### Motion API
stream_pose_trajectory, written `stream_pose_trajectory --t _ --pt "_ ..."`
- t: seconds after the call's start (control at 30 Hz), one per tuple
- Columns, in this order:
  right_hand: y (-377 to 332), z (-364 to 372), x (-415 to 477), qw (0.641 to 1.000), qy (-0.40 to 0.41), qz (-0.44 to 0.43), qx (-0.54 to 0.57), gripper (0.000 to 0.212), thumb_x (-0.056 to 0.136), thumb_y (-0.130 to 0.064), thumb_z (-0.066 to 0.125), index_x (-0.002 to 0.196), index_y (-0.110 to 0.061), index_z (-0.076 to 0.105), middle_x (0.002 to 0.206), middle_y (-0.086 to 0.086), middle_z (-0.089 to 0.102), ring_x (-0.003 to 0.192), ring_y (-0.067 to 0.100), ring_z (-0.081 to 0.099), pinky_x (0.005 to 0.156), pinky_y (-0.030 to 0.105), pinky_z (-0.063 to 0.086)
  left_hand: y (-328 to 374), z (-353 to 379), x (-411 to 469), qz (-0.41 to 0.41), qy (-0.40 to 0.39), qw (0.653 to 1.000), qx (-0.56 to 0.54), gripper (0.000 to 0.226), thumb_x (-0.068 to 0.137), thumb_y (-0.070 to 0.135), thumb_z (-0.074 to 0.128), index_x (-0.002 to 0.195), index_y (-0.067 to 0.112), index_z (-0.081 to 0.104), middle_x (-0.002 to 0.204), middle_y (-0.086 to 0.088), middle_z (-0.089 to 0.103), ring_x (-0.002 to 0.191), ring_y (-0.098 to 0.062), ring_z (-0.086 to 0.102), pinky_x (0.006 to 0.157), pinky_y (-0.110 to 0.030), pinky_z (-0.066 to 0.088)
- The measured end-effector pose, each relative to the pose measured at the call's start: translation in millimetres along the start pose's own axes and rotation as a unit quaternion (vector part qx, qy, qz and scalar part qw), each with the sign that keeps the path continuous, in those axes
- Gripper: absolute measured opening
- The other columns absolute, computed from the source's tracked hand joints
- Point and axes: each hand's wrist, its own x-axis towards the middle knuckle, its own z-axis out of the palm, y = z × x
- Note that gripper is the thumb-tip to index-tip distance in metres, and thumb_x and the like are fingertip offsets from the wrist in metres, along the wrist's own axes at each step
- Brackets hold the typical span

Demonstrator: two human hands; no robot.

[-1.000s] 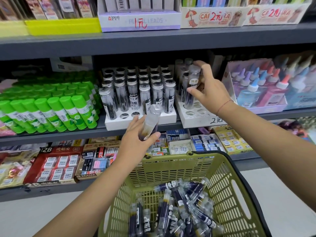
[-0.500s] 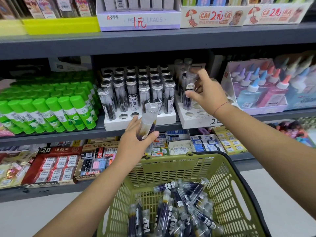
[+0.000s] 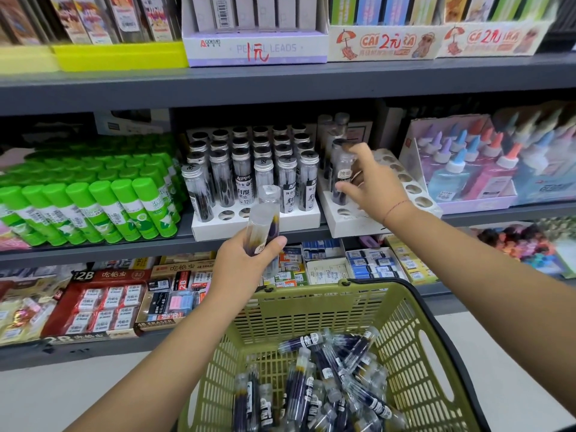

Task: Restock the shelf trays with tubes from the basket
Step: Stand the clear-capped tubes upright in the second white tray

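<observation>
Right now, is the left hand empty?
No, the left hand grips a clear tube in front of the left shelf tray.

Shelving: dark grey metal shelves [image 3: 280,85] in three visible tiers, running the full width.
Top tier: a yellow tray [image 3: 120,56], a white box marked "PENCIL LEADS" [image 3: 255,48], illustrated cartons [image 3: 383,43].
Middle tier: green glue sticks [image 3: 93,201] at left, pastel glue bottles [image 3: 461,169] at right.
Bottom tier: red eraser boxes [image 3: 96,304], small blue-and-white packets [image 3: 371,263].
Floor: pale, plain [image 3: 62,397].
Light: even, indoor.
</observation>
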Motion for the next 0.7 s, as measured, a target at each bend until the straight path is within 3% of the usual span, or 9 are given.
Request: stream_pose_trajectory --t 0.13,0.23,0.3,0.37,0.4,0.47,0.53,0.63,0.7 --pt "2 -3 1 0.999 -0.018 0.005 0.031 0.055 0.087 -0.027 0.064 0.131 -0.018 0.033 0.07 0.01 0.057 0.055 0.017 0.048 0.048 0.026 0.036 2 0 -1 -0.018 -0.013 1.0 -0.02 0.007 0.084 0.033 0.072 0.084 0.03 0.066 0.067 0.016 0.068 0.06 0.004 0.059 0.057 -0.014 0.045" --pt "1 -6 -4 0.999 -0.023 -0.004 0.025 0.064 0.085 -0.033 0.066 0.138 -0.024 0.032 0.095 0.008 0.056 0.078 0.025 0.056 0.062 0.028 0.041 3 3 -1 -0.053 -0.042 0.997 -0.043 0.021 0.08 0.04 0.073 0.093 0.024 0.07 0.084 0.007 0.075 0.082 -0.01 0.07 0.079 -0.03 0.054" --pt "-5 -10 -12 0.999 0.042 -0.027 0.007 0.068 0.084 -0.036 0.066 0.142 -0.025 0.032 0.111 0.007 0.047 0.091 0.023 0.053 0.078 0.027 0.042 6 6 -4 -0.071 -0.07 0.993 -0.064 0.038 0.073 0.047 0.072 0.099 0.02 0.07 0.09 0.004 0.076 0.089 -0.016 0.071 0.086 -0.037 0.055" --pt "-23 -13 -29 0.99 0.092 -0.054 0.09 0.065 0.085 -0.033 0.065 0.141 -0.024 0.034 0.111 0.001 0.047 0.092 0.015 0.052 0.083 0.022 0.042 9 10 -6 -0.077 -0.091 0.99 -0.075 0.044 0.065 0.051 0.071 0.098 0.023 0.069 0.092 0.002 0.077 0.092 -0.017 0.072 0.091 -0.041 0.054" --pt "-34 -14 -38 0.985 0.067 -0.057 0.152 0.061 0.086 -0.032 0.063 0.14 -0.024 0.037 0.108 -0.003 0.051 0.09 0.011 0.053 0.082 0.02 0.043 11 13 -7 -0.075 -0.099 0.989 -0.077 0.044 0.063 0.052 0.07 0.098 0.025 0.068 0.092 0.002 0.077 0.092 -0.017 0.072 0.093 -0.042 0.054" --pt "-54 -13 -56 0.966 -0.072 -0.039 0.244 0.058 0.087 -0.033 0.061 0.139 -0.027 0.036 0.103 -0.008 0.058 0.092 0.005 0.058 0.08 0.016 0.047 15 17 -9 -0.064 -0.112 0.989 -0.07 0.042 0.063 0.052 0.07 0.097 0.027 0.068 0.092 0.003 0.077 0.092 -0.016 0.071 0.093 -0.042 0.053" --pt "-60 -6 -68 0.934 -0.173 -0.023 0.313 0.058 0.088 -0.028 0.063 0.139 -0.027 0.035 0.104 -0.001 0.066 0.094 0.014 0.064 0.086 0.023 0.051 17 21 -10 -0.049 -0.121 0.989 -0.062 0.037 0.063 0.049 0.071 0.094 0.028 0.069 0.089 0.004 0.076 0.09 -0.016 0.071 0.092 -0.043 0.054" --pt "-55 -2 -74 0.889 -0.172 -0.002 0.425 0.045 0.087 -0.011 0.064 0.127 -0.017 0.044 0.105 0.014 0.07 0.095 0.027 0.065 0.092 0.047 0.051 19 25 -12 -0.027 -0.122 0.991 -0.048 0.033 0.064 0.051 0.07 0.089 0.03 0.069 0.077 0.011 0.074 0.079 -0.008 0.069 0.081 -0.035 0.055" --pt "-50 -9 -70 0.879 -0.133 0.008 0.457 0.043 0.086 -0.003 0.062 0.119 -0.024 0.045 0.101 0.014 0.07 0.094 0.028 0.066 0.088 0.046 0.053 18 25 -10 -0.004 -0.098 0.995 -0.027 0.026 0.071 0.049 0.071 0.091 0.034 0.069 0.077 0.017 0.072 0.076 -0.003 0.066 0.077 -0.03 0.052"
